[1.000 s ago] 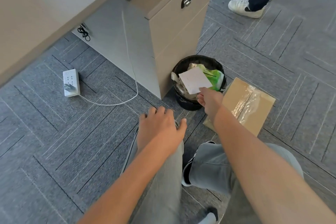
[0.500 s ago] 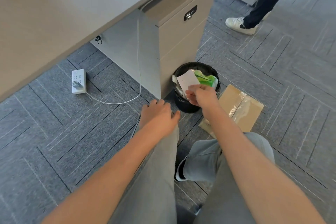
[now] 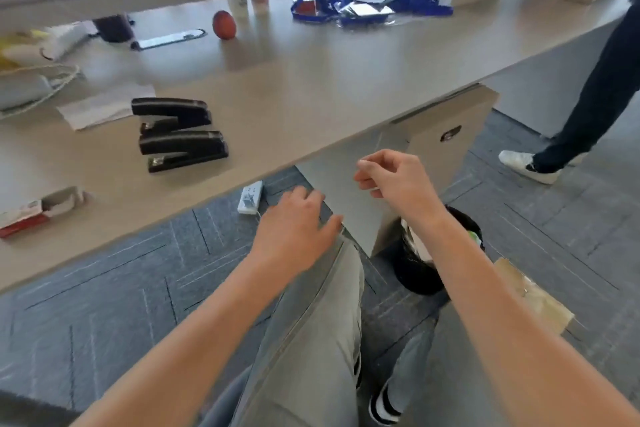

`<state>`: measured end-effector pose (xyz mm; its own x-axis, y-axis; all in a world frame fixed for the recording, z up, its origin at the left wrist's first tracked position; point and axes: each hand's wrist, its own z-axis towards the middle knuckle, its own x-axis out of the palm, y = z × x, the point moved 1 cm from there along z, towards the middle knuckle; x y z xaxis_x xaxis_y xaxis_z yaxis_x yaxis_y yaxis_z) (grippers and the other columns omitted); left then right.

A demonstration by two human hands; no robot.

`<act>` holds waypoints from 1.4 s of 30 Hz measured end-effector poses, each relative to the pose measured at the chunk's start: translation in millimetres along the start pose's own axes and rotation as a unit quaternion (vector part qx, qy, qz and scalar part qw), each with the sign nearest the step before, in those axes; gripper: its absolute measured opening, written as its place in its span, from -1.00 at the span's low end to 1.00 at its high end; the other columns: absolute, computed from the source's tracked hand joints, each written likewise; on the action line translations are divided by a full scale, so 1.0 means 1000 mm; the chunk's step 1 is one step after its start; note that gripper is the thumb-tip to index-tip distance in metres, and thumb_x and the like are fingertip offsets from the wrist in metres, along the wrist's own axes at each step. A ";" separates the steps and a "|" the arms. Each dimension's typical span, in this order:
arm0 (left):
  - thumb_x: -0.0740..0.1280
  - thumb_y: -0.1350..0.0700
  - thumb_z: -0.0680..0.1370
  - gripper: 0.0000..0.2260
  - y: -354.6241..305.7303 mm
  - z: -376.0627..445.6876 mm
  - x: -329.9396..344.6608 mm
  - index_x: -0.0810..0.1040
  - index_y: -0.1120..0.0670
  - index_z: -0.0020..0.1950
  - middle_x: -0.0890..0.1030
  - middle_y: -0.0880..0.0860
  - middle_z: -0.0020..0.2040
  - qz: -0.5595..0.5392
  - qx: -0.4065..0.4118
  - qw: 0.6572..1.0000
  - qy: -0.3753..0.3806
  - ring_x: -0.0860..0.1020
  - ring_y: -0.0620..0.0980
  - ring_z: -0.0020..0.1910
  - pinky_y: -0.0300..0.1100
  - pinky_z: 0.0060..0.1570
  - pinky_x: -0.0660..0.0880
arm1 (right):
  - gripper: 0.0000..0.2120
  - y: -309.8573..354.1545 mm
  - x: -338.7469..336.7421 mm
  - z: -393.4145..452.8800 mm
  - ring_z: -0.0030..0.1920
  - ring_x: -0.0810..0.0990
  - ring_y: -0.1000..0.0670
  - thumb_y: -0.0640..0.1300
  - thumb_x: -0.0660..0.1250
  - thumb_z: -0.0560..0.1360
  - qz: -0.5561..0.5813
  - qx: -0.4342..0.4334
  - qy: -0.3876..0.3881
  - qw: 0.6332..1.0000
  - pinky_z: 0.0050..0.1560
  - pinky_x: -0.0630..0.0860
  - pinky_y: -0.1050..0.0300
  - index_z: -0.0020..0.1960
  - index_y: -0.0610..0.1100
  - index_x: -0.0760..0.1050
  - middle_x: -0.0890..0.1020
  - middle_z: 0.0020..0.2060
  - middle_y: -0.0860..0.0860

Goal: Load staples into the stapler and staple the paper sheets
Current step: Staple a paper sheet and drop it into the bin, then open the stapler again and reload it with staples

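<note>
Resting open left hand [image 3: 294,236] on knee [image 3: 332,253], right hand [image 3: 394,180] loosely curled

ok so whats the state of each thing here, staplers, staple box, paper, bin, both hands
upper stapler: on the desk, untouched
lower stapler: on the desk beside it, untouched
staple box: open at one end, near the desk edge
paper sheets: flat behind the staplers
bin: on the floor, holds rubbish
left hand: open, on the knee
right hand: raised, fingers loosely curled, apparently empty
</note>
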<state>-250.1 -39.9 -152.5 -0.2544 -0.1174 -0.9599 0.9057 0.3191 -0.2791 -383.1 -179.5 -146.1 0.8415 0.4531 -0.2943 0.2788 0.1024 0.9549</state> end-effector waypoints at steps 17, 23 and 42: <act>0.32 -0.11 0.58 -0.54 0.157 -0.014 -0.102 0.50 0.12 0.39 0.47 0.07 0.35 -0.039 -0.090 0.967 -0.237 0.34 0.07 0.40 0.09 0.27 0.48 | -0.73 0.098 0.203 0.057 -0.22 0.63 0.03 -0.07 0.48 0.51 -0.147 -0.200 0.139 0.959 -0.04 0.57 0.05 0.21 -0.01 0.64 0.66 -0.03 0.08; 0.26 -0.07 0.60 -0.43 0.184 0.003 -0.087 0.30 0.10 0.57 0.25 0.15 0.59 0.013 -0.094 0.975 -0.203 0.10 0.12 0.61 0.15 0.54 0.12 | -0.76 0.106 0.229 0.086 -0.23 0.58 0.12 -0.16 0.41 0.56 -0.154 -0.214 0.117 0.958 -0.03 0.53 0.15 0.22 -0.05 0.65 0.67 0.04 0.03; 0.22 -0.11 0.60 -0.36 0.203 0.014 -0.088 0.15 0.07 0.62 0.12 0.11 0.63 0.031 -0.143 0.970 -0.192 -0.05 0.08 0.64 0.16 0.57 0.03 | -0.66 0.118 0.220 0.142 0.22 0.57 -0.15 -0.13 0.38 0.58 -0.290 -0.224 0.090 0.926 0.10 0.41 0.08 0.34 0.04 0.58 0.66 0.21 -0.04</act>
<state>-38.8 21.8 -124.2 -0.0071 -0.4145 -0.9100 0.7705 0.5779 -0.2692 -99.5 -193.6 -103.9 0.5073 0.3430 -0.7905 0.4066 0.7136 0.5705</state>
